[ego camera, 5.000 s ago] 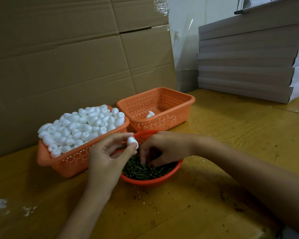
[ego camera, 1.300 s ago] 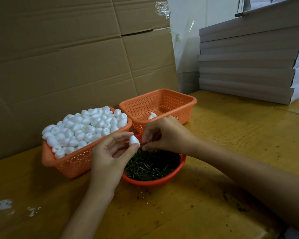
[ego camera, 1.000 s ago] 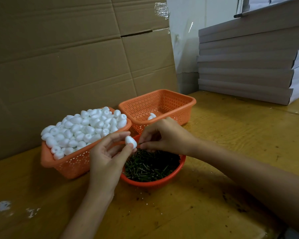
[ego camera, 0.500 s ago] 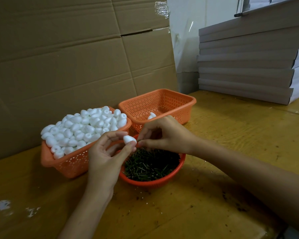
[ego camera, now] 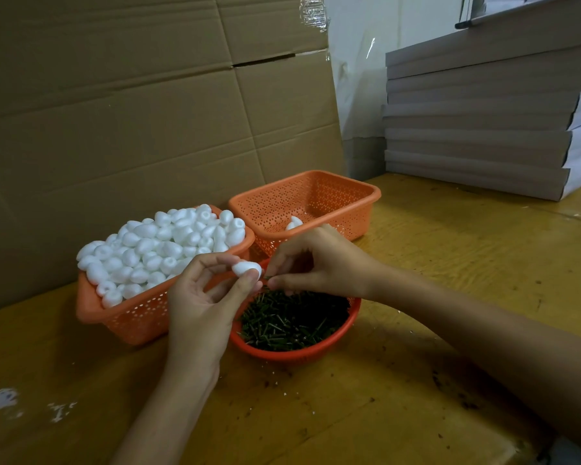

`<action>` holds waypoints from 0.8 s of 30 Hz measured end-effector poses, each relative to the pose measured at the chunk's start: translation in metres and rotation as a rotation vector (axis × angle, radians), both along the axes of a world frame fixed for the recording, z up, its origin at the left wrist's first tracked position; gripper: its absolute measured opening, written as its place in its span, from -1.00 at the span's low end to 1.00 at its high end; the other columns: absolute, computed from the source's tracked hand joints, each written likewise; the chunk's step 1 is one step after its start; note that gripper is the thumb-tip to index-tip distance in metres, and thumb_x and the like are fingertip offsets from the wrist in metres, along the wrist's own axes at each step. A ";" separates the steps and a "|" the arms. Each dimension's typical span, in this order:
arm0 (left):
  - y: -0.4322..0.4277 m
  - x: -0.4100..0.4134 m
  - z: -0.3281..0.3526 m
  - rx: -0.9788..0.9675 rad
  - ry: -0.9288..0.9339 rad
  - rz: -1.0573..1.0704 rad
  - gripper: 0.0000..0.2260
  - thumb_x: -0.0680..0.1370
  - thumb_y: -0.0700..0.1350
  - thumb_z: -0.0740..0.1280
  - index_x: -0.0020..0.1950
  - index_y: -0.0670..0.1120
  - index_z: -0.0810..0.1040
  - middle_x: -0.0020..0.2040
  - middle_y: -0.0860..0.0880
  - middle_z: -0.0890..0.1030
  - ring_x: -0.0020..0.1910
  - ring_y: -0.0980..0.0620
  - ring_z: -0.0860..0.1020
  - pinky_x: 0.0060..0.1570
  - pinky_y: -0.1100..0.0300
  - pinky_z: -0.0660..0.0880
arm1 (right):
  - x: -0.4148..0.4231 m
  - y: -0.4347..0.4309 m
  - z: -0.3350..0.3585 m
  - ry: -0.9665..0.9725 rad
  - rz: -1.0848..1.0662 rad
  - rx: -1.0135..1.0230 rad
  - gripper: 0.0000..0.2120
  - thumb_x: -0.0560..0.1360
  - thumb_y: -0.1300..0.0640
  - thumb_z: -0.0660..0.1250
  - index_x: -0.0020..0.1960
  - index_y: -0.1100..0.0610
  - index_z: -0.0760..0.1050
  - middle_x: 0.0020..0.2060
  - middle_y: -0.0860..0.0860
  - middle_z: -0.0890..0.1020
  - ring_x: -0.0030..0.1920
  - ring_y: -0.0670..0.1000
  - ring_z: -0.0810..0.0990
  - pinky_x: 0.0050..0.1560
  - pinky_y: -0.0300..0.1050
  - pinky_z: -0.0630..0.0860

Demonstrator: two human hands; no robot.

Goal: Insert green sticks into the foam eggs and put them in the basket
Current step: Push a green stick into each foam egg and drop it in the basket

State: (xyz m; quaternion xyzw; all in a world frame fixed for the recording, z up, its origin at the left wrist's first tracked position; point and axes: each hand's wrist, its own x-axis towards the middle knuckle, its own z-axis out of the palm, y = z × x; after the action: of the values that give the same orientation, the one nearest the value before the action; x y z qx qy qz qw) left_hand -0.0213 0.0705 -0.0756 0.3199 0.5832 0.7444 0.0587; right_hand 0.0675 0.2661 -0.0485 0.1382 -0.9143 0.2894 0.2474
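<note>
My left hand (ego camera: 202, 303) pinches a white foam egg (ego camera: 245, 268) between thumb and fingertips, above the rim of a round red bowl (ego camera: 316, 352) full of short green sticks (ego camera: 292, 318). My right hand (ego camera: 319, 263) pinches a green stick (ego camera: 265, 277) whose tip meets the egg's right end. An orange basket (ego camera: 128, 322) on the left is heaped with foam eggs (ego camera: 161, 245). A second orange basket (ego camera: 346, 216) behind the bowl holds a single egg (ego camera: 294, 223).
A large cardboard sheet (ego camera: 141, 112) stands behind the baskets. A stack of flat grey boxes (ego camera: 483, 122) fills the back right of the wooden table (ego camera: 450, 263). White smears (ego camera: 0, 399) mark the table at the near left.
Five seconds ago my right hand was digging in the bowl; it has since risen with a stick to the egg. Over the last second the egg has tilted sideways in my left fingers.
</note>
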 end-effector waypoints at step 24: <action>-0.001 0.002 0.004 -0.049 0.035 -0.026 -0.81 0.36 -0.06 0.63 -0.10 -0.01 0.69 0.04 -0.11 0.77 -0.08 -0.12 0.78 -0.12 0.22 0.68 | 0.003 -0.003 0.001 -0.025 0.034 -0.157 -0.82 0.52 0.16 0.54 0.00 0.22 0.60 -0.25 0.00 0.75 -0.28 -0.04 0.75 -0.14 0.00 0.72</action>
State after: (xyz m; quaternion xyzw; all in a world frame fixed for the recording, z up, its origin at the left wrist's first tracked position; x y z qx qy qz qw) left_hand -0.0195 0.0697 -0.0717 0.3387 0.5978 0.7235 0.0660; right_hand 0.0707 0.2627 -0.0478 0.1303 -0.8893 0.3663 0.2409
